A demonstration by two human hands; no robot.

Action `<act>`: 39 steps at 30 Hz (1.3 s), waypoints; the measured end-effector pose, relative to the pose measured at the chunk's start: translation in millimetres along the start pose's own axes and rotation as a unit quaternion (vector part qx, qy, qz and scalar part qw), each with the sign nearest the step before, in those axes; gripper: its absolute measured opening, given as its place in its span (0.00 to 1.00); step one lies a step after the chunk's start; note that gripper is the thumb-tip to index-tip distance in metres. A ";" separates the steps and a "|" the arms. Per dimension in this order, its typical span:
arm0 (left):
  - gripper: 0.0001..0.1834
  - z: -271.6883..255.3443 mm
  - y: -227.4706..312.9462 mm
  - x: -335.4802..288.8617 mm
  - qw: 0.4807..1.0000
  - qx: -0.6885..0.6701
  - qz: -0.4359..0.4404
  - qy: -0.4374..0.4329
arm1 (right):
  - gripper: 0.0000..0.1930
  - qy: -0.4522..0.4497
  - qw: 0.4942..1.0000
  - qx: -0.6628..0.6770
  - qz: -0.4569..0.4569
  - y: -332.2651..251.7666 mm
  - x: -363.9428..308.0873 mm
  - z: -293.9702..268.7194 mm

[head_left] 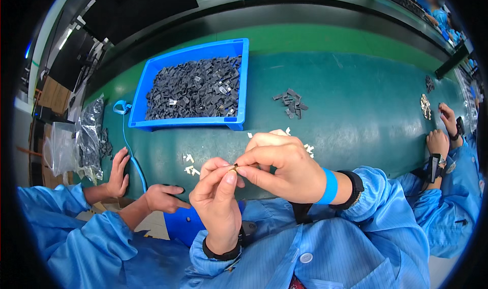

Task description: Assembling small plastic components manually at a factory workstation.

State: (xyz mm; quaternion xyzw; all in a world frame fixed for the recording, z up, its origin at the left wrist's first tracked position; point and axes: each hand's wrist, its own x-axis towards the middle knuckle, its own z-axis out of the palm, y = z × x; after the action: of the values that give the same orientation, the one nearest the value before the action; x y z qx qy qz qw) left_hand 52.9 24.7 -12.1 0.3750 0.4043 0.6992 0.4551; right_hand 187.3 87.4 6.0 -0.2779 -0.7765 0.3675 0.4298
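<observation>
Above the near edge of the green table, my left hand (222,192) and my right hand (282,162) meet fingertip to fingertip. Both pinch one tiny dark part (235,166), mostly covered by the fingers, so its kind does not show. A blue wristband (329,186) circles my right wrist. Small white pieces (190,165) lie on the table left of my hands, and more white pieces (309,150) show just beyond my right hand. Farther off is a loose pile of small dark grey plastic parts (292,104).
A blue bin (244,86) full of small dark parts stands at the back left. Co-workers' hands (119,173) rest on the left, others (438,140) on the right. Clear plastic bags (90,136) and a blue coiled cord (123,107) lie left; a pale pile (425,106) sits far right.
</observation>
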 end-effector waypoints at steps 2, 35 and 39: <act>0.07 1.0 1.5 0.0 0.998 -0.047 -0.037 -0.003 | 0.03 -0.012 1.000 0.009 0.021 -0.7 0.2 -0.1; 0.20 -9.4 10.4 6.4 0.653 0.554 0.496 -0.141 | 0.10 -0.236 0.937 0.221 0.134 17.5 13.5 -42.7; 0.20 -7.5 7.2 7.6 0.650 0.554 0.499 -0.146 | 0.08 -0.268 0.929 0.207 0.149 15.6 13.6 -48.5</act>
State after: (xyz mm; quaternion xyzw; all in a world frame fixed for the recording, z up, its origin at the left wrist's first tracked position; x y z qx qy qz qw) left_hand 41.5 28.3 -7.3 0.7995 0.3968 0.4029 -0.2024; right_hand 224.9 122.6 17.2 -0.1864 -0.7188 0.6412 0.1935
